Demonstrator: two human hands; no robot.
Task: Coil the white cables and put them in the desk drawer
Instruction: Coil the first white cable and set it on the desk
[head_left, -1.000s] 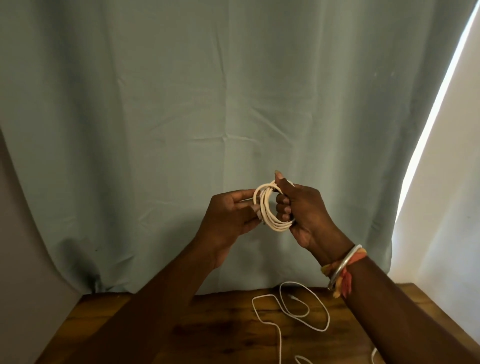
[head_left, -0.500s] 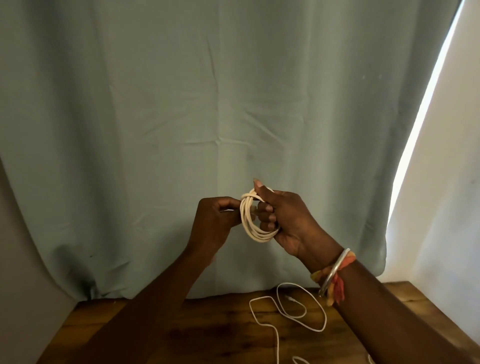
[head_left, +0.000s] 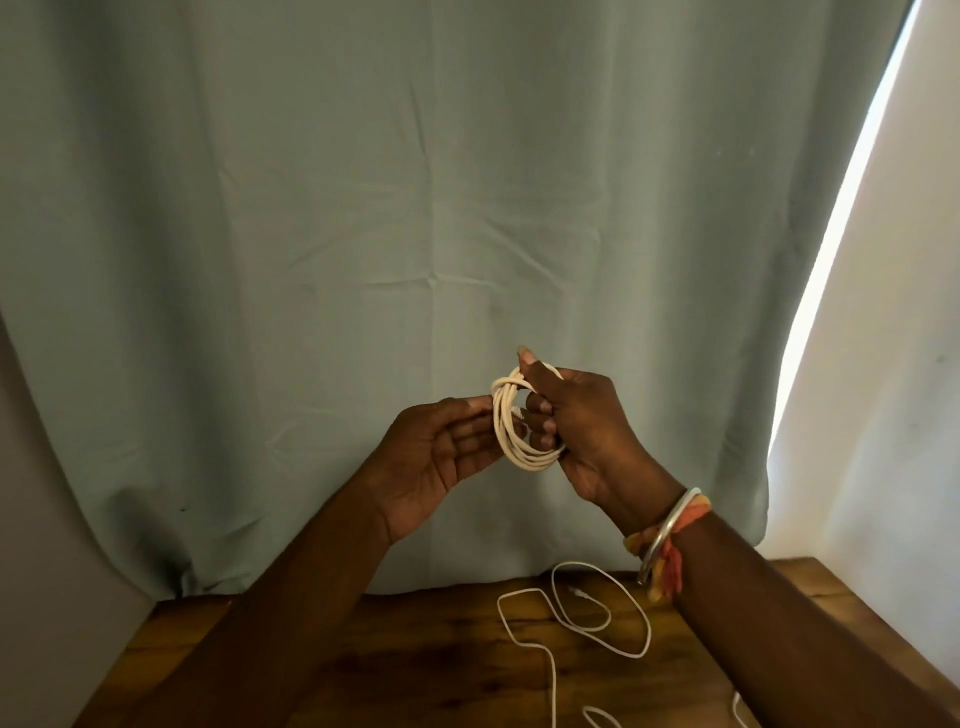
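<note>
One big grey-green curtain (head_left: 363, 208) fills the view from 9 round to 2 o'clock. Pale wall (head_left: 883, 415) at 3, w/ a bright daylight strip betw. the two. Wooden desk (head_left: 415, 665) at 6 o'clock, back part only. No drawer in view, so we can't place where the cables must end up.

Both hands are raised above the desk, close together, just below centre.
- Right hand (head_left: 582, 415), 3 o'clock side of the pair: clamped on the coiled cable (head_left: 519, 454), fingers curled through the loops, one digit pressed over the top. We read this as the anchor grip, keeping the turns stacked so they don't spring apart.
- Left hand (head_left: 441, 457), 9 o'clock side: palm up, fingers fairly straight, tips touching the coil's 9 o'clock edge. Can't tell if it nips a strand. Prob. there to guide or tuck the tail.

Loose cable (head_left: 554, 686) lies on the desk at 5 o'clock in slack open loops, well apart from both hands. We judge it next in line.

Coiled cable: several turns, held upright betw. the hands. A small plug end shows inside the loops, so we judge the coil nearly done, w/ the end not yet secured.

Metal bangle (head_left: 665, 530) & orange thread band (head_left: 670, 566) sit on the right wrist, clear of the cable.
</note>
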